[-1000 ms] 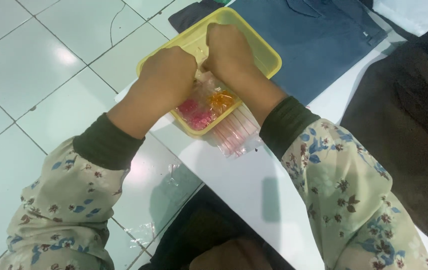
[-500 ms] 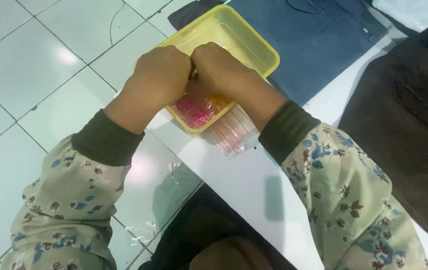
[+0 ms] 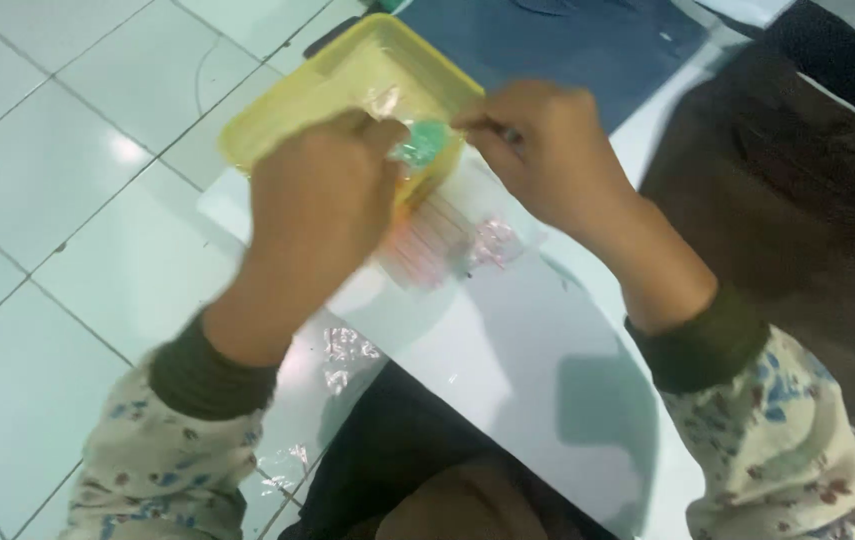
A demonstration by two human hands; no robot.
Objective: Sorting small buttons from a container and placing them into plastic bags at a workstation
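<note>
Carefully, with both hands' fingers clamped on the small green packet (image 3: 417, 145) over the yellow tray (image 3: 347, 85), I'd pull apart evenly.

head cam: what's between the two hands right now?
A small green crinkly wrapper spans the gap between left hand and right hand, above the yellow plastic tray.

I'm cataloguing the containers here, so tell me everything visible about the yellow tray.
The yellow tray is a shallow rectangular dish with rounded corners and a raised rim; it looks like thin plastic or foam. It sits tilted in view at the white table's far corner, overhanging the tiled floor. The left hand covers its near end, with a small green piece beside it. The rest looks bare.
</note>
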